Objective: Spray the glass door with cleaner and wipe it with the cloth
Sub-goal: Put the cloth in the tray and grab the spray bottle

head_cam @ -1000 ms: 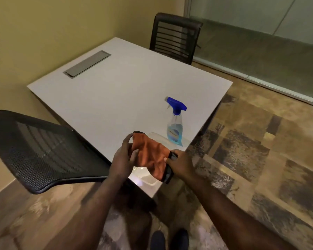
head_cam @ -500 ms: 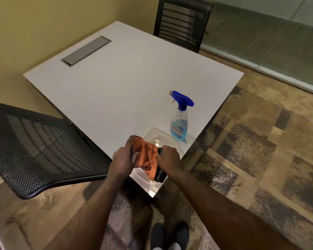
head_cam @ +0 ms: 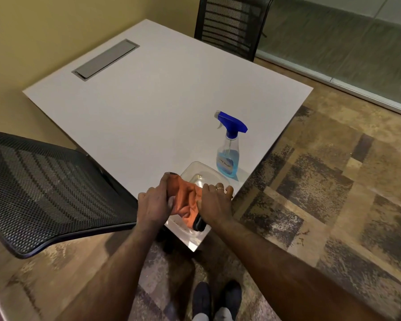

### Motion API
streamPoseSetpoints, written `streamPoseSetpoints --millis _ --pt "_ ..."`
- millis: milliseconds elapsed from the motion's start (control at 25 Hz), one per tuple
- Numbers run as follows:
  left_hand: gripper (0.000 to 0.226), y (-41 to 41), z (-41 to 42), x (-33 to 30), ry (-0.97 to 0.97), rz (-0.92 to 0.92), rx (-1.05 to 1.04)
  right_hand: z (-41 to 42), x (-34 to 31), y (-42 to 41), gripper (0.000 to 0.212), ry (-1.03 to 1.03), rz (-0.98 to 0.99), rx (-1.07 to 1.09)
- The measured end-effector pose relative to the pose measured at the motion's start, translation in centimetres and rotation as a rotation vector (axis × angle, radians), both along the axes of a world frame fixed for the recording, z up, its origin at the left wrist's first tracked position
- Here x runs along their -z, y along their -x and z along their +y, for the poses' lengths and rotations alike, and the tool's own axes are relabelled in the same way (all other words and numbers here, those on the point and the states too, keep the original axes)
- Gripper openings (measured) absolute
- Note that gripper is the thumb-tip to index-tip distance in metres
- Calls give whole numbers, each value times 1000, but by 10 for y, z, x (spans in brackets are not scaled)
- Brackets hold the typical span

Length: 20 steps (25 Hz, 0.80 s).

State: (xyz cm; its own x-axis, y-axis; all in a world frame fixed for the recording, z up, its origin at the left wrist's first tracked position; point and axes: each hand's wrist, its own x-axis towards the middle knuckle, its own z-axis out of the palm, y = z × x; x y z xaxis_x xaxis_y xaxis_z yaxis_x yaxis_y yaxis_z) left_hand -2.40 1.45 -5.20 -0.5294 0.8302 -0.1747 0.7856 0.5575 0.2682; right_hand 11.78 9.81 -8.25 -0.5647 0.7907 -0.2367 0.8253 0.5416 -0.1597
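An orange cloth [head_cam: 185, 198] with a dark edge is bunched between both hands over a clear plastic tray [head_cam: 203, 172] at the near corner of the white table [head_cam: 148, 107]. My left hand [head_cam: 154, 205] grips its left side, and my right hand [head_cam: 215, 202] grips its right side. A clear spray bottle [head_cam: 227, 150] with blue liquid and a blue trigger head stands upright on the table just beyond the tray, apart from both hands. A frosted glass wall [head_cam: 347, 42] runs along the far right of the room.
A black mesh chair [head_cam: 46, 188] stands close at my left, touching the table edge. A second black chair [head_cam: 232, 24] sits at the table's far side. A grey cable hatch [head_cam: 105, 59] is set into the tabletop. Patterned carpet [head_cam: 322, 181] lies to the right.
Both hands have come closer together and lowered the cloth onto the tray, so the cloth went from spread out to crumpled. The view tilted downward.
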Motion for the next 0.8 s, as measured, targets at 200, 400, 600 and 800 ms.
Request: streamPoseSetpoints --millis 200,400,600,800 --pt "78 0 -3 7 -144 -35 -141 0 -6 -18 61 -45 153 39" --pt "76 -2 9 4 -228 9 -35 22 -8 -38 53 -90 456 294" --pt "74 -15 43 -5 -258 -96 83 62 -25 -31 76 112 785 519" --pt "87 -36 127 -8 -35 -241 193 123 -48 -17 79 259 910 564"
